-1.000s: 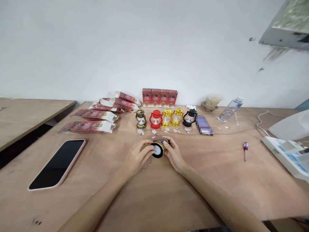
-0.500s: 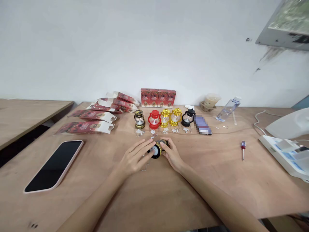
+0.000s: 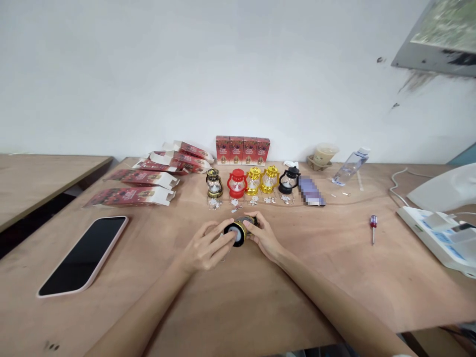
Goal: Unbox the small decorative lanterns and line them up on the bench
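A small black and gold lantern (image 3: 242, 239) lies tipped on its side between my hands, above the wooden table. Its round base with a whitish disc faces left toward me. My right hand (image 3: 266, 237) is closed round the lantern's body, the thumb on top. At the base is my left hand (image 3: 203, 248), its fingers bent against the rim and disc; some fingertips are hidden. Beyond them stand a bronze lantern (image 3: 214, 184), a red lantern (image 3: 237, 184), two gold lanterns (image 3: 253, 182) and a black lantern (image 3: 288, 181), with small metal and white pieces (image 3: 254, 200) in front.
Flattened red boxes (image 3: 130, 195) lie at the left, and upright red boxes (image 3: 243, 150) stand by the wall. A phone (image 3: 84, 255) is at the near left. To the right are a screwdriver (image 3: 373, 225), a bottle (image 3: 351, 167), a cup (image 3: 323, 154) and a power strip (image 3: 433, 240).
The lantern's base has turned a little further toward my left hand. My left fingers have bent and drawn in around the base; my right hand keeps its hold.
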A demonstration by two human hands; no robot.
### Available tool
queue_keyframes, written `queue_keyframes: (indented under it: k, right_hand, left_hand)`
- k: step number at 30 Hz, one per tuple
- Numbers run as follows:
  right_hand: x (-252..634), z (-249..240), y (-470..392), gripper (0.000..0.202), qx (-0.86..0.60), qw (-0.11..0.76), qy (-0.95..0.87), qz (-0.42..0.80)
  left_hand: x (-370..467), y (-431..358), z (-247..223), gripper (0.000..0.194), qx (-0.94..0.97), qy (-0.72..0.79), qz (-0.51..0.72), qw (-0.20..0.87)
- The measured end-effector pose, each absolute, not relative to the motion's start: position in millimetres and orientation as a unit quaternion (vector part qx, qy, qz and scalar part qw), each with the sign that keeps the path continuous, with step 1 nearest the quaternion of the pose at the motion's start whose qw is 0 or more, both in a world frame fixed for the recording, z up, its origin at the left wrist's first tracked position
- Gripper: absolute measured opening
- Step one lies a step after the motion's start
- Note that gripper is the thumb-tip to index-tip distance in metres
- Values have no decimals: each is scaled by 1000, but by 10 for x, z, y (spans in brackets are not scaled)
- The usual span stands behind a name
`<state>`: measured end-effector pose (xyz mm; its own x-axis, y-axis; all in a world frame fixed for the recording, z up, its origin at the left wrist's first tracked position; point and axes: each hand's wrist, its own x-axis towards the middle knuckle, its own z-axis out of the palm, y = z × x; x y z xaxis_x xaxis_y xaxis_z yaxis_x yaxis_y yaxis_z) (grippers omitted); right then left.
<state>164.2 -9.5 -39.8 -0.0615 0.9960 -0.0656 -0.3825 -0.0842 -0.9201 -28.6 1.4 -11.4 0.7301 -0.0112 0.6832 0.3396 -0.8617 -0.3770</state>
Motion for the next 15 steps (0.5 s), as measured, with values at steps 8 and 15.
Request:
queue_keyframes:
  k: [8, 15]
  right_hand:
    - [1641, -384, -99, 40, -400, 555, -384, 620]
    - [1642, -372, -102, 37, -401, 568, -369, 617]
  left_hand:
    - [-261, 15, -126, 9, -892, -98, -368, 244]
    - [-230, 62, -192, 27, -885, -148, -401, 185]
